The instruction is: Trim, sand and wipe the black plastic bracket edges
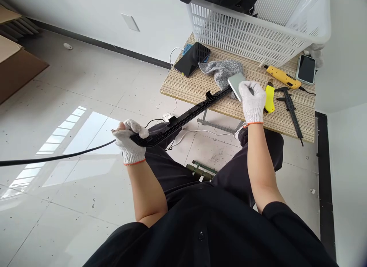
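My left hand (129, 140), in a white knit glove with an orange cuff edge, is closed round the near end of a long black plastic trim strip (187, 116). The strip slants up to the right, its far end over the table edge near the grey cloth (223, 70). A thin black cord-like length (71, 155) runs from my left hand out of view. My right hand (252, 98), gloved alike, pinches a flat, pale grey-green rectangular piece (236, 83) beside the strip's far end; its kind is not clear. Close by lies a yellow utility knife (269, 98).
The wood-grain table (177, 83) carries a black phone (192, 59), a yellow corded tool (282, 76), dark calipers (293, 113), a small device with a screen (306, 69) and a white slatted basket (229, 33). Cardboard boxes (20, 68) stand at left; a white cable (197, 131) lies below.
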The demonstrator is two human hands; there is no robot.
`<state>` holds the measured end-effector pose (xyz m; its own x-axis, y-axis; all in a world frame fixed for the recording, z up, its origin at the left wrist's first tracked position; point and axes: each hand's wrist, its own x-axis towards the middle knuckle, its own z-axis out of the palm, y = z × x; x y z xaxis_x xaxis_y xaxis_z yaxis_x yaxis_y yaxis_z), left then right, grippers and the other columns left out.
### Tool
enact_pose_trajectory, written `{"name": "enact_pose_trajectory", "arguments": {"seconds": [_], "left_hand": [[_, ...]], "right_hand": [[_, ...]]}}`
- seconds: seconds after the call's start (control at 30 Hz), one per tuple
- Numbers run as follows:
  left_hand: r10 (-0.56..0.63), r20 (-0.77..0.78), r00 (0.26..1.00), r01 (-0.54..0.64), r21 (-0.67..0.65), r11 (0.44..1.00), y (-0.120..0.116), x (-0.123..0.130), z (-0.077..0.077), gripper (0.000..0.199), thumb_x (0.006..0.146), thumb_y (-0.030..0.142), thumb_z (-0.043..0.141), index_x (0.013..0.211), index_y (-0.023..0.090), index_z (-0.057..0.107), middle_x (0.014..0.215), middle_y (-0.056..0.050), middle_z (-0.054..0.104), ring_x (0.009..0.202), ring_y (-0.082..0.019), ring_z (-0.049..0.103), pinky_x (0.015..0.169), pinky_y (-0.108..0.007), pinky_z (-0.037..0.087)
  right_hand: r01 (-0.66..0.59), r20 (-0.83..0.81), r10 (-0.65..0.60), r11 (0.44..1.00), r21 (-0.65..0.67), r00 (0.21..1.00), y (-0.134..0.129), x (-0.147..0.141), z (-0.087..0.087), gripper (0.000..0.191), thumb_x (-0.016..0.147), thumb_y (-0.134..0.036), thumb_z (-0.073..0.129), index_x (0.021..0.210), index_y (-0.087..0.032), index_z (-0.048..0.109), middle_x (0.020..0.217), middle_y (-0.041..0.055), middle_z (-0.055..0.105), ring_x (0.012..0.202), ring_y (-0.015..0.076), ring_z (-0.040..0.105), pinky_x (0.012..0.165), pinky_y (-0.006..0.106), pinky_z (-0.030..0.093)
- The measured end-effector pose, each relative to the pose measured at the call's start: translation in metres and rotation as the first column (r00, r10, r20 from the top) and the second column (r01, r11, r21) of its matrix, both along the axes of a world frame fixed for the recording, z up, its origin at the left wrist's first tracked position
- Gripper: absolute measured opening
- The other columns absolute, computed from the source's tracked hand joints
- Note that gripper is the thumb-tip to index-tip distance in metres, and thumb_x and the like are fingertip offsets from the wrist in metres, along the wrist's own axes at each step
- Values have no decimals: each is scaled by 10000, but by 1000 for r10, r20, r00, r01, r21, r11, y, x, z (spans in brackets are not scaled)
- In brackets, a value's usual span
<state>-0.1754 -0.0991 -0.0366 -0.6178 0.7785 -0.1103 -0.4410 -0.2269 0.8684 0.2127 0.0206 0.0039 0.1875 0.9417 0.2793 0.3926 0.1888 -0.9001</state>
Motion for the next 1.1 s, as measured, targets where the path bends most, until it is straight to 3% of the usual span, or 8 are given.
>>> {"name": "enact_pose_trajectory", "arguments": {"seconds": [0.17,0.27,0.43,0.57,0.7,0.87,1.1], "left_hand": [[-4,14,1000,4,19,1000,0,-2,-5,828,929,937,447,540,214,341,500,34,428,286,-75,279,300,-291,88],[-28,48,998,28,7,1000,0,-4,-7,843,908,955,444,538,203,356,509,38,419,306,-72,300,314,-295,92],[21,115,993,-26,41,999,-1,-2,-7,803,944,902,479,592,213,265,553,33,444,353,-72,252,354,-320,74],[16,144,989,-21,39,999,0,-2,-7,815,929,912,489,598,205,255,556,38,421,371,-60,227,367,-312,49],[-8,156,988,-3,71,997,-1,-4,-8,816,904,926,495,596,206,266,532,46,433,352,-56,238,360,-312,30],[-53,80,995,46,81,996,-3,-3,-9,817,911,915,518,569,200,319,547,32,497,347,-58,346,353,-297,96],[-36,43,998,33,69,997,-4,1,-6,811,924,861,598,551,198,319,546,37,503,332,-68,360,341,-290,125]], "right_hand": [[-62,-148,38,985,-161,988,-4,-6,7,324,881,-544,779,932,-233,704,865,32,709,771,208,738,605,346,645],[74,-248,-101,990,-117,963,-5,-9,12,283,931,-511,710,902,-229,693,838,27,688,715,165,703,515,269,574],[30,-299,-71,990,-141,952,-5,-10,15,268,907,-455,759,824,-206,707,789,23,666,599,123,639,405,204,428],[167,-368,-190,981,-95,910,-6,-9,16,278,979,-449,654,860,-200,691,917,56,729,576,100,602,401,209,378],[-7,-310,-36,991,-137,950,-13,-10,19,348,928,-529,722,812,-201,706,894,63,750,475,76,464,371,246,319],[114,-307,-151,984,-137,940,-14,-10,20,525,1033,-679,541,865,-220,729,912,102,765,490,109,430,401,312,328],[106,-303,-136,988,-114,943,-12,-6,15,605,1001,-784,508,913,-237,753,878,110,755,523,149,496,410,325,329]]}}
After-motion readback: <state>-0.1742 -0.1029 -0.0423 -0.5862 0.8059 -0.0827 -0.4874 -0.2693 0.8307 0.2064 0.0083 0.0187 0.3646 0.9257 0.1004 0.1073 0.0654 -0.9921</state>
